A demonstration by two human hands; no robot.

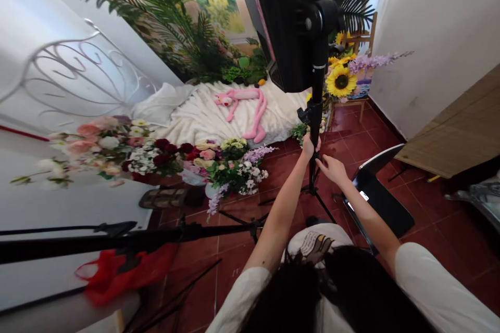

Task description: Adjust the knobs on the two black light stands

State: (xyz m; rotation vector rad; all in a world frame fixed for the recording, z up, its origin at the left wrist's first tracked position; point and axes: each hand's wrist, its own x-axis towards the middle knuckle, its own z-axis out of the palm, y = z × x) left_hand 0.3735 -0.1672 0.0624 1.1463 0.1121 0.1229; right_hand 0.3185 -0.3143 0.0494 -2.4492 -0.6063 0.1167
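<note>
A black light stand [316,88] rises upright in front of me, carrying a large black studio light [289,31] at the top centre of the head view. My left hand [311,144] is wrapped round the pole below its upper clamp [311,113]. Just below and to the right, my right hand [333,168] has its fingertips closed at a small black knob on the pole; the fingers partly hide the knob. Below my hands, the stand's legs [323,207] spread over the red tiled floor.
A bed with a white fur cover [191,114] and a pink plush toy [255,109] lies beyond. Flower bunches [230,166] line its near side. A black folding chair [385,208] holds a phone [364,196]. Another black stand [156,239] crosses the lower left, near a red bag [117,276].
</note>
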